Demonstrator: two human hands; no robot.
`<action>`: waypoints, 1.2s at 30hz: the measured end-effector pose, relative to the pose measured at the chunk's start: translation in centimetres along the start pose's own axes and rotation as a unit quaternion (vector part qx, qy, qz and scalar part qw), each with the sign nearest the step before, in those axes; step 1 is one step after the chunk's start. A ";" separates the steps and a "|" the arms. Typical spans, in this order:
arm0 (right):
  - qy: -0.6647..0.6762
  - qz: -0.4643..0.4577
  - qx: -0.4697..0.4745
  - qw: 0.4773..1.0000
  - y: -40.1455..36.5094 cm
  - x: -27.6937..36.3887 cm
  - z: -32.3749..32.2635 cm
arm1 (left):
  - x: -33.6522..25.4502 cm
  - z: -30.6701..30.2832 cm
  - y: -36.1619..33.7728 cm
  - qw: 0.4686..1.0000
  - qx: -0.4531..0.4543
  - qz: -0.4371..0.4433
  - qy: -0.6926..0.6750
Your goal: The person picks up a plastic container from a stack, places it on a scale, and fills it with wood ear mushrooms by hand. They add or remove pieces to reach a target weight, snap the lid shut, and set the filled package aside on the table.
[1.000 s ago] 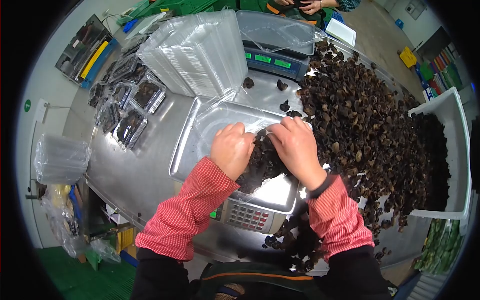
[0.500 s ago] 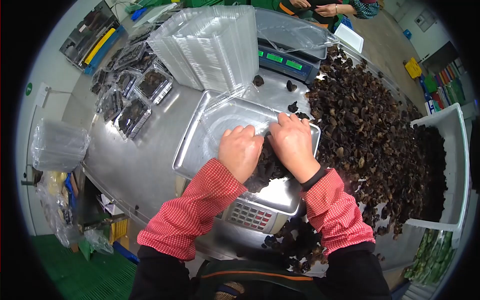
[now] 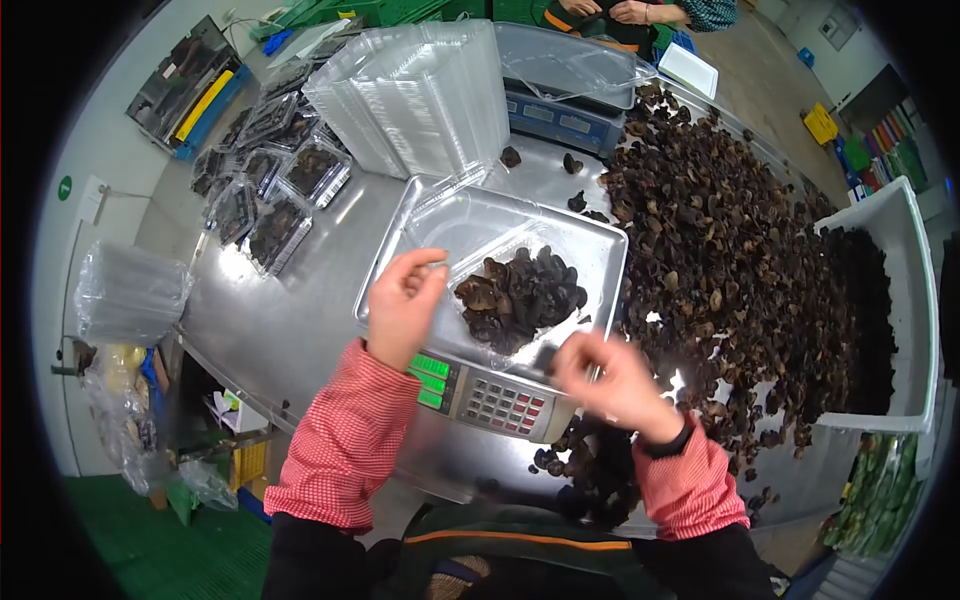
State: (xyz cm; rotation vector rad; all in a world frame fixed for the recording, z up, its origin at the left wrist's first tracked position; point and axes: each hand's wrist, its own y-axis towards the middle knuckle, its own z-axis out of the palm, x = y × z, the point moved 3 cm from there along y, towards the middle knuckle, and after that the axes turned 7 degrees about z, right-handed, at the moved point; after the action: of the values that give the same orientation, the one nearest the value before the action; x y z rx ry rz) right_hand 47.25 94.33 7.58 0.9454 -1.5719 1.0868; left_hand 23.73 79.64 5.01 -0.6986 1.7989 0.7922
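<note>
A dark clump of wood ear mushrooms (image 3: 522,298) lies in a clear plastic box (image 3: 463,268) on the metal pan (image 3: 600,255) of a scale (image 3: 503,405). The box's lid stands open on its far side. My left hand (image 3: 402,305) is at the left edge of the pan, with fingers loosely curled, thumb apart and nothing in them. Blurred by motion, my right hand (image 3: 615,385) is over the pan's near right corner. A small dark piece of wood ear mushroom (image 3: 546,360) shows at its fingertips.
A big heap of wood ear mushrooms (image 3: 720,260) spreads to the right, beside a white foam box (image 3: 910,300). Stacked clear boxes (image 3: 410,100) and a second scale (image 3: 560,122) stand behind. Filled packs (image 3: 275,235) lie at left. Another person's hands (image 3: 630,12) are at the top.
Both hands have come off the mushrooms and moved apart, left hand leftward, right hand nearer and to the right. The clump and the scale's lit display are now uncovered.
</note>
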 end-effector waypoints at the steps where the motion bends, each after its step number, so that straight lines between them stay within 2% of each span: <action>1: -0.054 0.022 0.068 0.996 -1.6 -0.6 2.4 | 0.9 -0.9 -0.3 0.998 -0.017 -0.042 -0.044; 2: -0.108 0.044 0.134 0.984 -2.5 -1.3 4.1 | 1.1 -1.7 -0.6 0.994 -0.022 -0.079 -0.065; 5: -0.121 0.036 0.015 0.992 -2.5 -1.7 3.4 | 1.5 -2.9 -1.0 0.977 -0.041 -0.175 -0.112; 8: -0.169 -0.083 -0.218 0.957 1.5 1.3 -1.0 | 1.2 -2.4 -1.0 0.985 -0.038 -0.128 -0.114; 10: -0.294 -0.101 -0.293 0.904 5.1 1.8 -2.8 | 0.8 -0.6 -1.0 0.995 -0.012 -0.064 -0.081; 11: -0.373 -0.100 -0.295 0.874 8.4 1.8 -2.8 | 0.5 0.2 -1.1 0.997 -0.001 -0.034 -0.065; 12: -0.414 -0.134 -0.307 0.846 10.1 0.9 -2.5 | 0.4 0.7 -1.1 0.996 0.006 -0.035 -0.079; 14: -0.480 -0.117 -0.299 0.816 12.5 -0.6 -1.9 | 0.0 1.3 -1.1 0.993 0.016 -0.038 -0.108; 20: -0.587 -0.037 -0.296 0.753 13.8 -0.1 0.2 | 1.6 0.2 -1.8 0.996 0.007 -0.028 -0.084; 23: -0.605 -0.060 -0.308 0.732 14.1 -0.9 0.6 | 2.4 -0.2 -2.1 0.995 0.006 -0.049 -0.086; 29: -0.564 -0.104 -0.327 0.751 14.1 -1.3 0.6 | 2.9 -0.4 -2.4 0.993 -0.009 -0.056 -0.105; 32: -0.564 -0.090 -0.328 0.752 14.0 -1.2 0.8 | 2.6 -0.6 -2.8 0.993 -0.012 -0.049 -0.106; 35: -0.531 -0.089 -0.340 0.771 13.8 -0.9 0.3 | 1.5 -1.4 -3.3 0.992 -0.015 -0.051 -0.115; 36: -0.486 -0.094 -0.354 0.793 13.4 -0.5 0.0 | 1.0 -1.9 -3.5 0.991 -0.018 -0.052 -0.120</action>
State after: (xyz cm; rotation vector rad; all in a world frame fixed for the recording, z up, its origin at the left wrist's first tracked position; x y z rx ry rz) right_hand 34.83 98.38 4.42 1.1278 -2.3663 -0.2955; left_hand 25.03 75.92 3.85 -0.6854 1.5226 0.8050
